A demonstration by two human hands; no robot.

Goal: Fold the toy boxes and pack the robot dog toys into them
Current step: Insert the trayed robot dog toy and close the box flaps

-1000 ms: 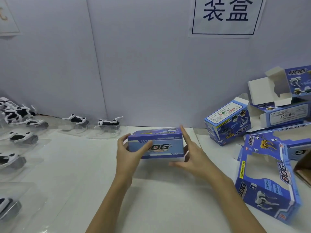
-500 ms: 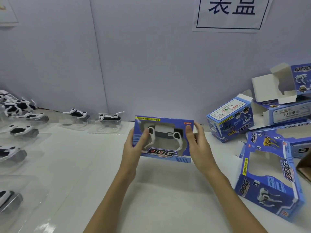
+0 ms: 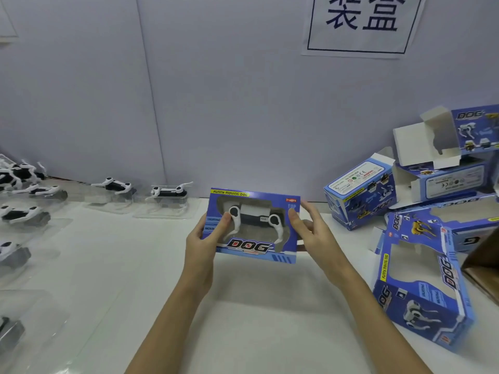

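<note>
1. Held up above the white tabletop [image 3: 256,333], front face to the camera: blue windowed cardboard toy box [image 3: 253,225], white-and-black robot dog toy [image 3: 255,217] visible inside through the cutout.
2. Left hand [image 3: 206,238] clamped on the left edge, thumb across the front, fingers hidden behind.
3. Right hand [image 3: 310,229] gripping the right edge, thumb pressed on the front, fingers spread behind.
4. Likely light, thin card: stiff at the folded edges, weak around the window. Best taken by the side edges, never by the cutout.
5. Glossy print, possibly slippery; firm but gentle pinch advised.
6. Waiting nearby: unfilled blue boxes [image 3: 421,279] right, more dog toys in clear trays [image 3: 167,195] left.
</note>
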